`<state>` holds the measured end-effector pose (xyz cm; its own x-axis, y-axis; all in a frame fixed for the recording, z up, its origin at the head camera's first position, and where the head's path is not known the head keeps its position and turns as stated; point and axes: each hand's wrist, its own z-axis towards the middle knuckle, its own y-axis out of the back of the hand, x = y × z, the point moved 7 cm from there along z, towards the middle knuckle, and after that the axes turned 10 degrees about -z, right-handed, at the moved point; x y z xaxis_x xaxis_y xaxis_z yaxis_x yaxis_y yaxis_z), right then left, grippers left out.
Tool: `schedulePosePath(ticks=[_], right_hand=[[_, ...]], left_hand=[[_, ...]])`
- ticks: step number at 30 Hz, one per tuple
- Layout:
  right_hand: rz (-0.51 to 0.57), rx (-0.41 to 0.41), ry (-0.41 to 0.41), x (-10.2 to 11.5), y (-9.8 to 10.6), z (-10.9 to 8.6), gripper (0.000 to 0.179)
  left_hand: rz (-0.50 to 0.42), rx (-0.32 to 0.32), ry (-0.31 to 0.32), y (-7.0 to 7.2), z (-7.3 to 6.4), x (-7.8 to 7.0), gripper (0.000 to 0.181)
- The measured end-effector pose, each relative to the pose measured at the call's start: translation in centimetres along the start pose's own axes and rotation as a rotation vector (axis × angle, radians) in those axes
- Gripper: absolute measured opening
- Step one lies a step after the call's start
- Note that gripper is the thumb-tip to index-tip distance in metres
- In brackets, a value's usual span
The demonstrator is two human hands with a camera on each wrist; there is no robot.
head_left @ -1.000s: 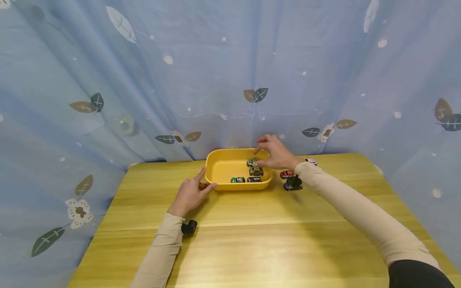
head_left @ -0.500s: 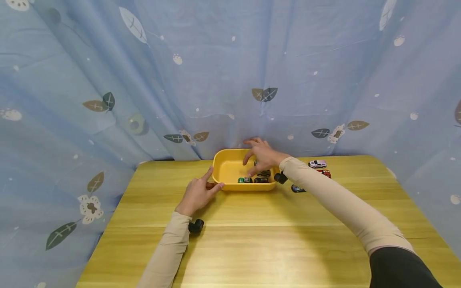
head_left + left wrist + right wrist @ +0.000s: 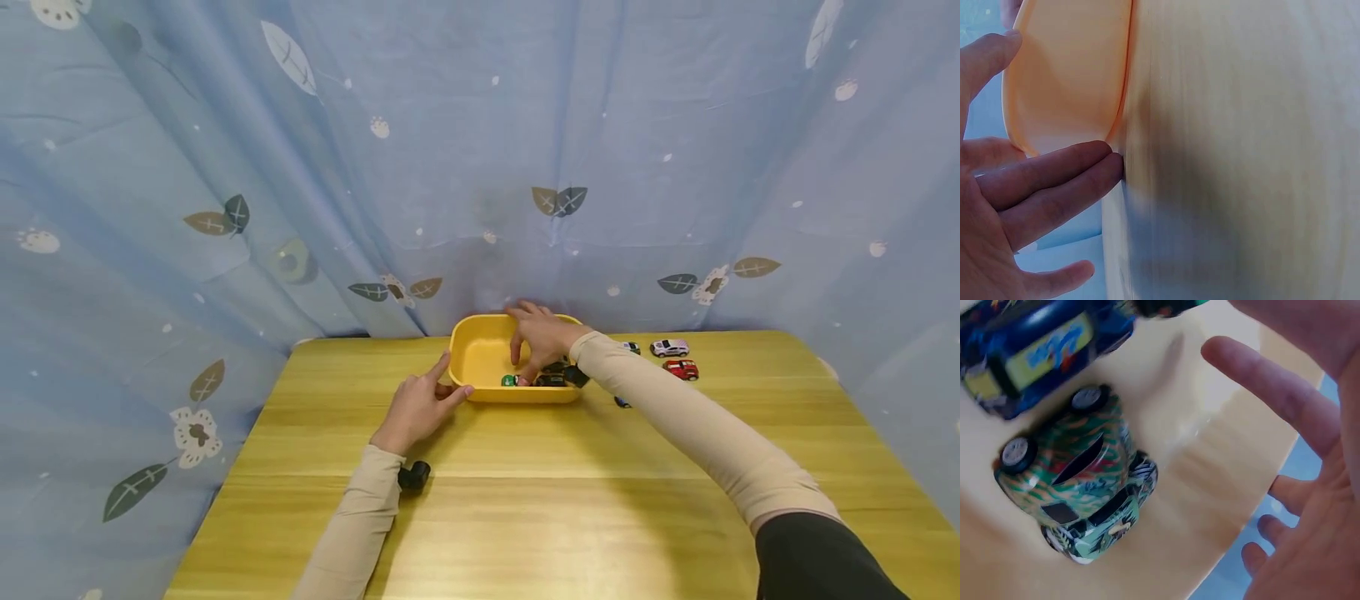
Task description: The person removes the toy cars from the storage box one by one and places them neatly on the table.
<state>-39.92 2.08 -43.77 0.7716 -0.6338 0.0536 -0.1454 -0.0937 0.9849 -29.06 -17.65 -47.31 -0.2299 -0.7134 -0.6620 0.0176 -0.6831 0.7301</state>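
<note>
A yellow tray [image 3: 525, 397] stands at the table's back edge with several toy cars in its right part. My left hand [image 3: 415, 408] touches its left end, fingers extended along the end wall and thumb at the front rim. My right hand [image 3: 543, 335] reaches into the tray, thumb and forefinger spread around a small green car [image 3: 508, 380]; a gap shows between forefinger and car in the right wrist view. Near it lie a blue car [image 3: 1054, 353] with a yellow panel, a camouflage car [image 3: 1072, 469] and a green-and-white car [image 3: 1107, 531]. My right hand partly hides these cars.
Right of the tray, a white-and-pink car [image 3: 670, 347], a red car [image 3: 681, 369] and another car [image 3: 631, 347] sit on the wooden table [image 3: 510, 500]. A blue car [image 3: 622, 402] is partly behind the right sleeve. A blue curtain [image 3: 450, 167] hangs behind.
My right hand has moved from above the camouflage and green-and-white cars leftward and down to the small green car. My left hand stays at the tray's end. The head view has shifted slightly.
</note>
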Motion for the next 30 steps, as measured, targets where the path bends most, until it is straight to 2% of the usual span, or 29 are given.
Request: schedulePosePath(ticks=[9, 19, 24, 30], right_hand=[[-0.045, 0.023, -0.015, 0.2, -0.6, 0.6, 0.025], [-0.101, 0.065, 0.004, 0.6, -1.3, 0.7, 0.020], [-0.096, 0.099, -0.006, 0.5, -1.6, 0.6, 0.018], [-0.119, 0.097, -0.009, 0.8, -1.3, 0.7, 0.018]], left_hand=[[0.007, -0.006, -0.018, -0.1, 0.3, -0.3, 0.088], [0.011, 0.000, -0.002, -0.2, 0.0, 0.0, 0.088], [0.017, 0.010, 0.019, -0.2, -0.1, 0.1, 0.089], [0.015, -0.001, 0.019, -0.1, 0.0, 0.0, 0.088]])
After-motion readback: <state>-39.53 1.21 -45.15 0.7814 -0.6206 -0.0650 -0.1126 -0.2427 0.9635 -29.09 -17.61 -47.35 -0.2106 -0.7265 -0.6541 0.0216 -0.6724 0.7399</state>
